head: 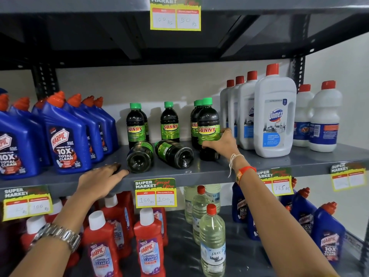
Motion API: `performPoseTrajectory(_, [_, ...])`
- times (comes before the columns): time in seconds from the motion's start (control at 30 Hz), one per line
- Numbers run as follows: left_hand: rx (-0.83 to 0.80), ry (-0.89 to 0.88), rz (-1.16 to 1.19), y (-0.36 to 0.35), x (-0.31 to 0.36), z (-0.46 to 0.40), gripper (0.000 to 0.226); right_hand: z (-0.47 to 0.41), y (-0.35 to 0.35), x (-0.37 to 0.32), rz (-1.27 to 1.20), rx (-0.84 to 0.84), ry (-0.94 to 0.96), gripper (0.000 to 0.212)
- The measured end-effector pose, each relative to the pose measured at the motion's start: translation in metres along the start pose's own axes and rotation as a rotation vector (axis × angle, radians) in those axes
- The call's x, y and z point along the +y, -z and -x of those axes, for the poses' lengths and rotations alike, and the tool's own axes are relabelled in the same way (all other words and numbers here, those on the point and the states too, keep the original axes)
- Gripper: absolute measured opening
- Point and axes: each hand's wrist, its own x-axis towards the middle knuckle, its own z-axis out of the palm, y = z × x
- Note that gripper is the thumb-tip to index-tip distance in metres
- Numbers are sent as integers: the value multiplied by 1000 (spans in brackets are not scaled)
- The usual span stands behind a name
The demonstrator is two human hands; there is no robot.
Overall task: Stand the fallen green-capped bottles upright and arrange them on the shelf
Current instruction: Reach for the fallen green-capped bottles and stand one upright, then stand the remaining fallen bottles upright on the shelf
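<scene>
Two dark green-capped bottles lie on their sides on the grey shelf (199,170), bases toward me: the left one (140,156) and the right one (175,153). Several others stand upright behind them, among them one at the back left (135,124) and one at the back middle (169,121). My right hand (221,144) is wrapped around the lower part of an upright bottle (208,124) at the front right of the group. My left hand (101,180) lies flat on the shelf's front edge, fingers apart, just left of the left fallen bottle, holding nothing.
Blue Harpic bottles (65,136) fill the shelf to the left. White Domex bottles (275,114) stand close on the right. Price tags (155,193) hang from the shelf edge. Red cleaner bottles (149,244) and clear bottles (211,240) stand on the shelf below.
</scene>
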Motion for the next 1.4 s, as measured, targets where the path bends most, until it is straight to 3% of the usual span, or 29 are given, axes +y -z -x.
performPoseTrajectory(0.23, [-9, -17, -11, -1, 0, -1, 49, -3, 3, 3, -146, -83, -15, 77])
performPoseTrajectory(0.37, [5, 18, 66, 0, -2, -1, 70, -2, 4, 2, -146, -118, -28, 79])
performPoseTrajectory(0.4, [8, 14, 47, -1, -2, -1, 67, -1, 3, 1, -155, -98, -18, 81])
performPoseTrajectory(0.5, [22, -7, 12, -6, -3, -4, 52, 9, -4, -8, -121, 135, 110, 87])
performPoseTrajectory(0.6, [42, 47, 101, -7, -4, -7, 59, 26, -11, -33, -147, 417, 378, 67])
performPoseTrajectory(0.63, [57, 53, 128, -8, -4, -7, 61, 31, -14, -43, -151, 406, 454, 62])
performPoseTrajectory(0.7, [56, 43, 129, -9, -5, -8, 73, 37, -21, -62, -46, 217, 537, 57])
performPoseTrajectory(0.8, [26, 20, 109, -7, -6, -5, 90, 41, -40, -83, 398, -154, 554, 66])
performPoseTrajectory(0.87, [26, 12, 72, -7, -7, -6, 82, 41, -53, -91, 619, -344, 457, 73])
performPoseTrajectory(0.93, [37, 6, 61, -10, -7, -8, 64, 39, -65, -97, 754, -455, 351, 63])
performPoseTrajectory(1.03, [42, 44, 130, -10, -9, -9, 73, 31, -77, -99, 895, -449, 294, 46])
performPoseTrajectory(1.1, [49, 21, 121, -11, -9, -9, 88, 29, -80, -99, 944, -430, 255, 50])
performPoseTrajectory(1.2, [91, 13, 95, -13, -9, -10, 82, 31, -84, -98, 971, -342, 238, 60])
performPoseTrajectory(1.4, [97, -19, 57, -15, -10, -12, 99, 40, -76, -93, 719, -102, 238, 62])
